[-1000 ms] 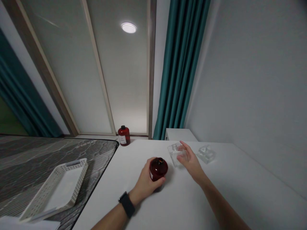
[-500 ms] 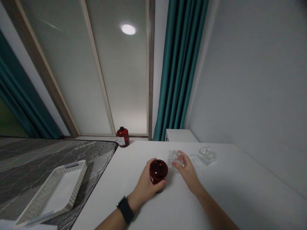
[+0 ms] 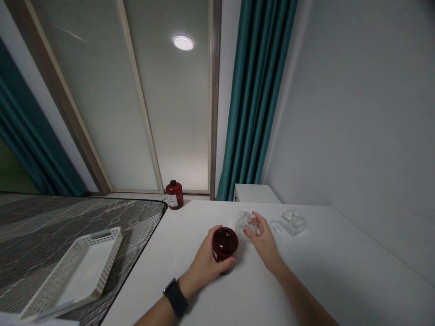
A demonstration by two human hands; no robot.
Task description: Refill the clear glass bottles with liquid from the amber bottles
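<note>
My left hand (image 3: 207,260) is wrapped round a dark red bottle (image 3: 224,243) whose neck is uncapped. The bottle stands upright on or just above the white table; its base is partly hidden by my fingers. Beside it, my right hand (image 3: 261,237) pinches a clear, crinkled plastic piece (image 3: 246,220), perhaps a bag or pack; its exact kind is hard to make out. Farther right lies another clear plastic piece (image 3: 294,222), with thin clear strips next to it.
A second red bottle (image 3: 174,195) with a black cap and white label stands at the table's (image 3: 272,299) far left corner. A white perforated basket (image 3: 73,271) lies on the dark striped surface (image 3: 136,217) to the left. Behind the table is a white cabinet (image 3: 256,193).
My right hand has shifted slightly left with the clear plastic, closer to the bottle. My left hand still holds the bottle in nearly the same spot.
</note>
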